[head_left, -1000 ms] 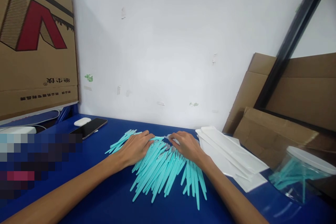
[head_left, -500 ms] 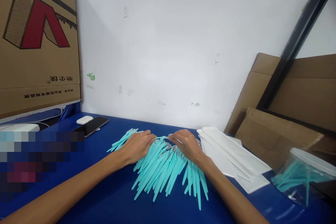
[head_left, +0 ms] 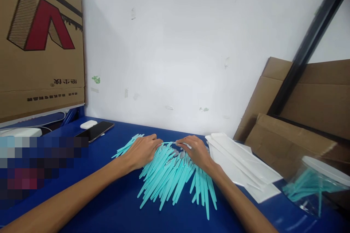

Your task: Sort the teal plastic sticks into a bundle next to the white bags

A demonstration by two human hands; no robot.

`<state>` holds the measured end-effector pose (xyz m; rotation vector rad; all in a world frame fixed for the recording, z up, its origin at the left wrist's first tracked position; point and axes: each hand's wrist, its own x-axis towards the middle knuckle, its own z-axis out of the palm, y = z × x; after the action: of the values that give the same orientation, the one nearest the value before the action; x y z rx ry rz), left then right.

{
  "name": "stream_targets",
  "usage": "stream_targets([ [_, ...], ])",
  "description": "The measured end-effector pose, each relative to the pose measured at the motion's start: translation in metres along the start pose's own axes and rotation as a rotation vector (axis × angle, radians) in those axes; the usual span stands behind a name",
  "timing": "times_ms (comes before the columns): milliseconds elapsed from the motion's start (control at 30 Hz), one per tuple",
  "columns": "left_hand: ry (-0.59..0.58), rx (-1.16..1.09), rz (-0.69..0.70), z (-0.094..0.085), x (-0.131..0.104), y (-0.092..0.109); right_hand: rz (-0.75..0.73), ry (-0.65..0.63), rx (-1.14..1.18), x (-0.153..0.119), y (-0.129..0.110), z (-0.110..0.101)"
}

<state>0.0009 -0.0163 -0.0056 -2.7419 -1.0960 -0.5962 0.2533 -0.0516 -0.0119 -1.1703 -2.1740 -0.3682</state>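
Note:
A thin turquoise stick spans the gap between my two hands, above a heap of similar sticks. My left hand is closed, pinching the stick's left part between thumb and fingers. My right hand is closed too and pinches the other end, which its fingers mostly hide. Below them the heap of turquoise sticks fans toward me, with greyish rounded ends at the far side. A smaller group of turquoise sticks lies beyond my left wrist.
White flat packets lie right of my right hand. A clear tub with a white lid and turquoise sticks stands at the far right. A phone and white case lie back left. Cardboard leans at right.
My hands stay in nearly the same place, still pinching the stick. The view has shifted slightly.

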Motion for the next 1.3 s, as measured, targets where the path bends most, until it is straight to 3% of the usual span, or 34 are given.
stream_targets([
  [267,0.007,0.048,0.069,-0.003,-0.005,0.009,-0.130,-0.005,0.040,0.001,-0.016,0.004],
  [467,0.007,0.000,0.055,0.001,-0.003,0.014,-0.112,-0.006,0.017,0.003,-0.015,0.005],
  [567,0.003,0.003,-0.027,0.003,0.002,0.005,-0.048,-0.016,-0.103,0.004,-0.008,0.000],
  [700,-0.057,0.152,-0.237,0.004,0.005,-0.018,-0.018,-0.069,-0.185,0.004,0.003,-0.006],
  [900,-0.070,0.179,-0.346,0.005,0.002,-0.045,0.014,-0.144,-0.198,0.001,0.009,-0.003],
  [1133,-0.100,-0.145,-0.210,0.001,0.000,-0.017,0.062,-0.239,-0.241,-0.006,0.021,0.005],
  [1300,-0.185,-0.204,-0.278,0.007,-0.001,-0.012,0.055,-0.223,-0.232,-0.006,0.019,0.004],
])
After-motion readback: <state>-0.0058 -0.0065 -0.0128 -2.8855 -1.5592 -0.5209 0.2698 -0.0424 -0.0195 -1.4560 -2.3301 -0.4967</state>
